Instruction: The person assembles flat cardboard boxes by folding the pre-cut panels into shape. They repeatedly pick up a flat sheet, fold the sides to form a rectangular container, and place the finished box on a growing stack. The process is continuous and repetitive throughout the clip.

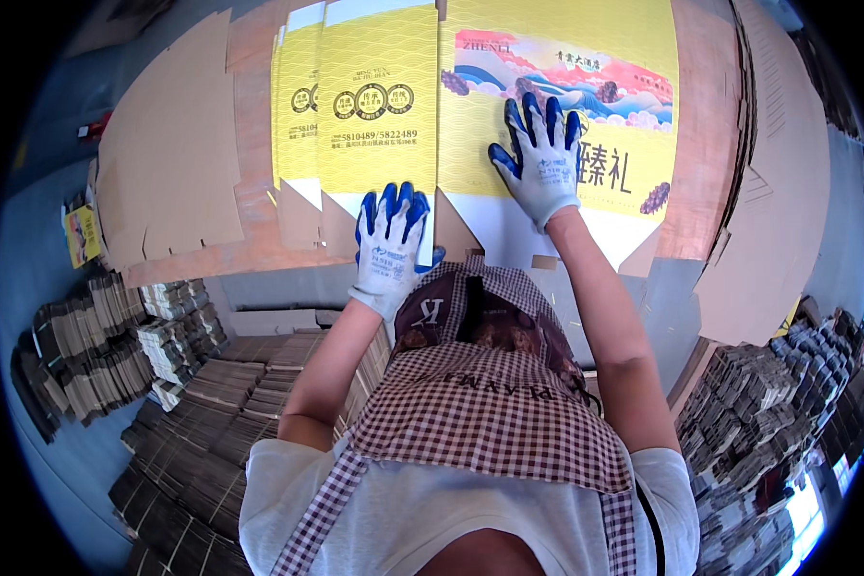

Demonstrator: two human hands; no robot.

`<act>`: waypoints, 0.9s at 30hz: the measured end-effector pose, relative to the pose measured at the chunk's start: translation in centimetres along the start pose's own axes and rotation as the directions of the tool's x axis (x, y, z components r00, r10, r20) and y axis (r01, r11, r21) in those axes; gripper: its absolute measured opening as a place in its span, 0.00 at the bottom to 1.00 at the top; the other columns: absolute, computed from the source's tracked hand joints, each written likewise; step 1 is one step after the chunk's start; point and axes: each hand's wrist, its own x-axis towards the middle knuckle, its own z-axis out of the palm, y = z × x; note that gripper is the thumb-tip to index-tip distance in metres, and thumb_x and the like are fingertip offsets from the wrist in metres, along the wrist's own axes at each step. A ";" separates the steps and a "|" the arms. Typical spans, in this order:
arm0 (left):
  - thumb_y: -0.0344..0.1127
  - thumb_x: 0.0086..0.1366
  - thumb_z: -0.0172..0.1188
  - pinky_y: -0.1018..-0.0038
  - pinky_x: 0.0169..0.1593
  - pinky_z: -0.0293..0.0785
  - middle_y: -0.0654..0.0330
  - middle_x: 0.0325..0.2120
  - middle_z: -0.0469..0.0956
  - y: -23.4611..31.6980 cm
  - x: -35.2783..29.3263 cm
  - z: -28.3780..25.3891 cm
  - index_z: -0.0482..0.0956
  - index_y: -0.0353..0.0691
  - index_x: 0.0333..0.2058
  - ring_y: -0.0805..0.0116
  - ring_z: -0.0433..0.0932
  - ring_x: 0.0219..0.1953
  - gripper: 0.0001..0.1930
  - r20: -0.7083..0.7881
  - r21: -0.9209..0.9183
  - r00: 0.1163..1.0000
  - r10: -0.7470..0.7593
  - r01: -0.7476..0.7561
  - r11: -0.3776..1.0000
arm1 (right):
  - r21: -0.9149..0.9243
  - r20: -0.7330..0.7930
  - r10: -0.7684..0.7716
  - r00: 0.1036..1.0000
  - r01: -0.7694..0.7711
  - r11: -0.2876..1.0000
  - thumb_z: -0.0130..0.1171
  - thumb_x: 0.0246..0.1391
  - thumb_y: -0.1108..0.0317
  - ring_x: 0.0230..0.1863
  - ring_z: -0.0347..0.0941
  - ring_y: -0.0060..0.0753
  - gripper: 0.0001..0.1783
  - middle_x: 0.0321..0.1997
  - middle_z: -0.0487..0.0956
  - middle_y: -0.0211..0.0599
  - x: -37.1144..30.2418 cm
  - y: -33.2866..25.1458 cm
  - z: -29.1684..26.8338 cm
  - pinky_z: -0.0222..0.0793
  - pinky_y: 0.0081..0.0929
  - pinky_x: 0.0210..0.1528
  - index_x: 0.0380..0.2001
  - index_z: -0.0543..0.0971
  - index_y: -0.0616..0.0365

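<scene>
A printed yellow cardboard sheet [538,216] with a pink and blue wave picture lies flat on the table in front of me. My right hand [544,163], in a white glove with blue fingertips, presses flat on it with fingers spread. A yellow panel with black round emblems [374,154] lies to its left, folded or separate, I cannot tell. Along that panel's near edge rests my left hand [390,240], gloved the same way, fingers stretched out and thumb by the edge. Further yellow sheets [293,125] are stacked partly beneath it.
The wooden table [259,125] carries plain brown cardboard [178,158] on the left and more cardboard [778,182] on the right. Bundled cardboard stacks stand on the floor at lower left [230,403] and lower right [749,403]. My checked apron [490,403] is close to the table's near edge.
</scene>
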 end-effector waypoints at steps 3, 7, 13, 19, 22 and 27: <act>0.59 0.56 0.63 0.48 0.70 0.43 0.49 0.66 0.58 -0.2 0.2 0.4 0.64 0.38 0.63 0.46 0.54 0.68 0.42 0.052 0.029 0.999 0.002 -0.004 1.000 | -0.015 0.009 0.009 1.000 -0.009 1.000 0.48 0.60 0.41 0.76 0.41 0.55 0.40 0.74 0.54 0.43 0.0 0.1 -0.1 0.28 0.60 0.73 0.71 0.56 0.43; 0.60 0.56 0.62 0.48 0.70 0.42 0.50 0.67 0.57 -0.1 0.5 0.3 0.63 0.39 0.64 0.47 0.52 0.69 0.43 0.097 0.031 0.995 -0.007 0.004 1.000 | -0.039 0.017 0.018 1.000 -0.017 0.999 0.48 0.61 0.41 0.76 0.41 0.54 0.39 0.74 0.55 0.44 0.0 0.0 -0.2 0.28 0.58 0.73 0.70 0.58 0.44; 0.61 0.56 0.62 0.48 0.70 0.41 0.50 0.67 0.56 -0.1 0.7 0.2 0.63 0.40 0.64 0.46 0.51 0.69 0.44 0.144 0.043 0.989 -0.014 0.008 0.999 | -0.032 0.006 0.015 1.000 -0.015 0.999 0.49 0.60 0.41 0.76 0.41 0.54 0.38 0.74 0.56 0.43 0.0 0.0 -0.3 0.29 0.58 0.74 0.69 0.60 0.44; 0.61 0.55 0.62 0.47 0.70 0.41 0.49 0.67 0.56 -0.2 1.1 -0.3 0.62 0.38 0.64 0.43 0.51 0.69 0.45 0.187 0.068 0.982 0.013 -0.026 0.997 | -0.036 0.016 0.019 1.000 -0.018 0.999 0.48 0.61 0.41 0.76 0.41 0.54 0.38 0.74 0.55 0.42 0.1 0.1 -0.2 0.28 0.58 0.74 0.69 0.60 0.44; 0.63 0.53 0.62 0.45 0.70 0.40 0.47 0.66 0.56 -0.6 1.2 -0.4 0.64 0.37 0.63 0.43 0.51 0.69 0.46 0.205 0.045 0.978 0.041 -0.051 0.998 | -0.008 0.006 0.019 1.000 -0.019 1.000 0.52 0.59 0.43 0.76 0.42 0.55 0.37 0.74 0.56 0.44 0.2 0.1 -0.4 0.30 0.58 0.73 0.68 0.62 0.45; 0.63 0.51 0.65 0.44 0.70 0.39 0.49 0.67 0.56 -1.9 2.1 -1.7 0.67 0.40 0.61 0.44 0.50 0.69 0.44 0.289 -0.060 0.951 0.108 -0.095 0.994 | 0.013 0.024 0.031 0.999 -0.031 0.999 0.54 0.59 0.44 0.76 0.42 0.55 0.37 0.73 0.57 0.44 0.3 0.1 -0.5 0.31 0.59 0.73 0.68 0.63 0.45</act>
